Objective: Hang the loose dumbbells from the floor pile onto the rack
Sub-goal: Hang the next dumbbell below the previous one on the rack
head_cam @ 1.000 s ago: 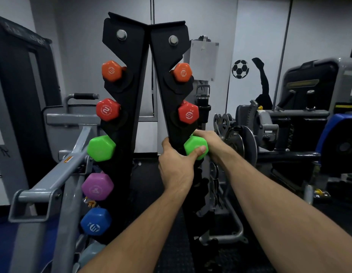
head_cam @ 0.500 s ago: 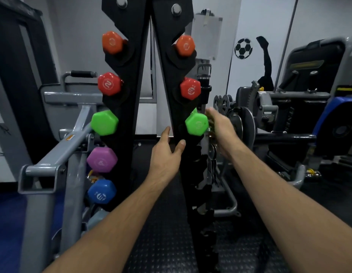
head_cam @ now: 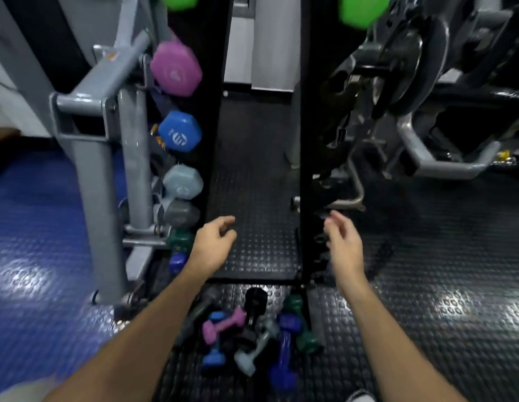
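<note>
The black upright rack (head_cam: 306,140) stands ahead with two posts. Its left post carries a purple (head_cam: 175,69), a blue (head_cam: 180,132), a pale grey (head_cam: 182,182) and a dark grey dumbbell (head_cam: 181,213). A green dumbbell (head_cam: 359,10) hangs on the right post at the top edge. On the floor at the rack's foot lies the pile: a pink dumbbell (head_cam: 220,323), a blue one (head_cam: 213,355), a grey one (head_cam: 252,355), a dark blue one (head_cam: 284,352) and a green one (head_cam: 301,323). My left hand (head_cam: 213,242) and my right hand (head_cam: 343,242) hover empty above the pile, fingers loosely curled.
A grey machine frame (head_cam: 107,140) stands close on the left. Weight plates (head_cam: 403,62) and a grey curved bar (head_cam: 443,161) crowd the right. The floor is black studded rubber (head_cam: 441,271), with blue matting (head_cam: 34,242) to the left. A shoe tip (head_cam: 361,397) shows at the bottom.
Both hands let go of the green dumbbell, which now hangs on the right post. My view tilted down from the rack to the floor pile, and both hands dropped low.
</note>
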The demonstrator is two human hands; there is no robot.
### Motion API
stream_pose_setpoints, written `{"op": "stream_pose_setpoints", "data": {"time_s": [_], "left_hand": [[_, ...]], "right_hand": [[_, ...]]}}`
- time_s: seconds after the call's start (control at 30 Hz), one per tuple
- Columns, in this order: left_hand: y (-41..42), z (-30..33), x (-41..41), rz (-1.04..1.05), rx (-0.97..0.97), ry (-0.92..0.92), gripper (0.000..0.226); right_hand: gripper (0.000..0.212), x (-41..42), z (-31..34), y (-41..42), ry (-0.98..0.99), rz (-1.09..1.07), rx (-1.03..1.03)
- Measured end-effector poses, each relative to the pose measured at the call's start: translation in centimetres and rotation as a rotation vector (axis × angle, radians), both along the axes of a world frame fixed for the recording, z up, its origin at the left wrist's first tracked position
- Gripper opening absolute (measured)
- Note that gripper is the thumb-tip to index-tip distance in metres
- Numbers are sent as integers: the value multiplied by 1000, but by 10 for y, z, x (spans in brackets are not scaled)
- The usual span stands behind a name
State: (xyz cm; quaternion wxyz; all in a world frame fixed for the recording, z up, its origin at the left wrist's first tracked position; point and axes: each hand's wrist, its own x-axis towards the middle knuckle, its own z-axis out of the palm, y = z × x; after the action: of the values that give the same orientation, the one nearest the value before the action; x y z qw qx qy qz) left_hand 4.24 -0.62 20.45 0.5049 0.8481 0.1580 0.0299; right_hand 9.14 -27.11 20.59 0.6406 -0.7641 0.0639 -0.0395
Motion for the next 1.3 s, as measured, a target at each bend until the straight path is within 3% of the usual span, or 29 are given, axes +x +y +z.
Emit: {"op": "stream_pose_setpoints", "data": {"time_s": [0.13,0.27,0.67,0.83,1.07,1.2,1.3], "left_hand": [[4,-72,-33,17,-6,153,45],[0,-126,-55,33,-36,283,47],[10,-254,-94,156,-94,552,39],[23,-300,-94,214,-92,579,35],[42,-363,-70,307,-134,649,26],[47,-398,-64,358,-183,736,37],[47,-418,-63,377,-224,743,43]], "right_hand": [[37,-35,-85,9,232,101,-73],[45,-61,-127,22,417,211,-161],[44,-73,-249,58,677,409,-249],[43,-64,-290,89,669,497,-373],[30,-22,-347,145,514,701,-708],[35,0,-380,166,346,847,-1030],[36,10,-404,172,344,991,-1219]]}}
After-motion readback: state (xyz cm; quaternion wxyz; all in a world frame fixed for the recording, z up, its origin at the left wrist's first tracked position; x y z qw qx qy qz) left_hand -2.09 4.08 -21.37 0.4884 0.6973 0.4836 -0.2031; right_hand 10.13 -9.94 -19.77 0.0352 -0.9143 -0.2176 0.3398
